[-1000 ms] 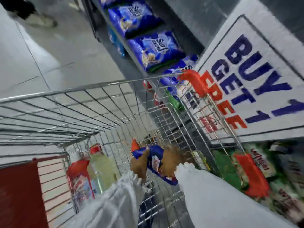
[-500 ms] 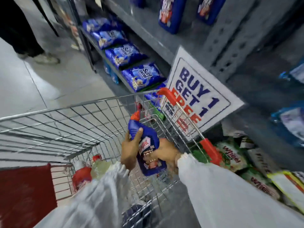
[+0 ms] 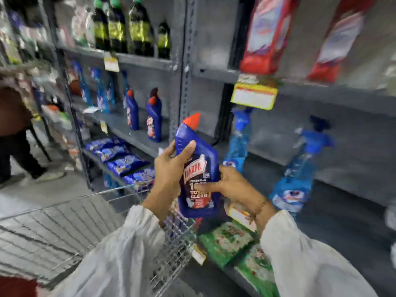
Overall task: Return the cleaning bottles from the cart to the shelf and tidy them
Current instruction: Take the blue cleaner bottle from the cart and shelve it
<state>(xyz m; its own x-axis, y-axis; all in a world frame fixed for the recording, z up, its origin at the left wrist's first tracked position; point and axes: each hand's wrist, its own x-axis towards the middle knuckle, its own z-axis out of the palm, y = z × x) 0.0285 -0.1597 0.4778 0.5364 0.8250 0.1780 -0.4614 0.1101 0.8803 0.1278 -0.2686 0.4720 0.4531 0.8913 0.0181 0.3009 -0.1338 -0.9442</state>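
Observation:
I hold a dark blue Harpic bottle (image 3: 198, 159) with a red-orange cap upright in front of the grey shelf (image 3: 137, 133). My left hand (image 3: 171, 168) grips its neck and left side. My right hand (image 3: 231, 185) presses on the label from the right. Two matching blue bottles (image 3: 153, 118) stand on the middle shelf behind, to the left. The wire cart (image 3: 70, 228) sits below my left arm; its contents are out of sight.
Light blue spray bottles (image 3: 297, 172) lean on the right shelf section. Dark bottles (image 3: 128, 28) with green caps line the top shelf. Blue detergent packs (image 3: 126, 161) and green packs (image 3: 231, 239) lie on lower shelves. A person (image 3: 15, 129) stands at the left.
Both hands lifted the blue bottle out of the cart up to shelf height. My view swung up from the cart to the shelves.

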